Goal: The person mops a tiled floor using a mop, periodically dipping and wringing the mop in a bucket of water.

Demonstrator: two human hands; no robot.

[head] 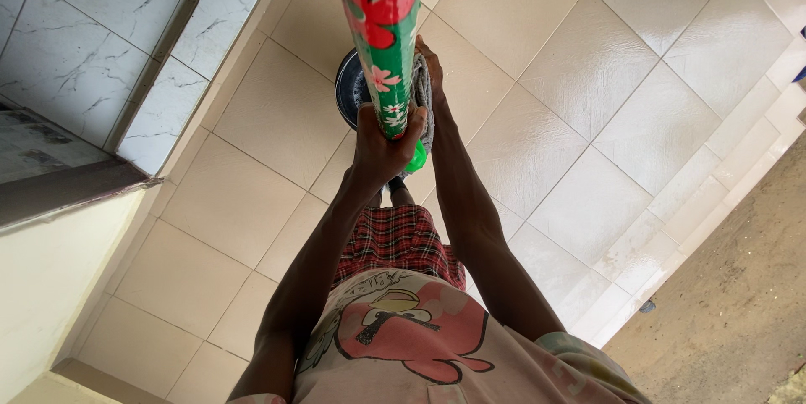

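Two hands on an upright mop over wet tiles.

The left hand (382, 142) has its fingers clamped round the green flower-printed plastic mop handle (382, 18); the right hand (431, 76) presses the grey cloth mop head (422, 102) beside the dark round bucket (351, 89). The handle's long axis runs near vertical, top towards the camera. Likely hazard: slipping on the glossy cream floor tiles (588, 118) (right fingers' closure cannot be told).

Two hands are in view: the left hand (382, 145) is wrapped around one green handle (382, 18) printed with red and pink flowers, and the right hand (432, 68) reaches further down beside it. One grey cloth (422, 93) lies against the right hand. One dark round bucket (348, 89) sits just beyond the left hand. One plaid pair of shorts (399, 240) shows below both hands.
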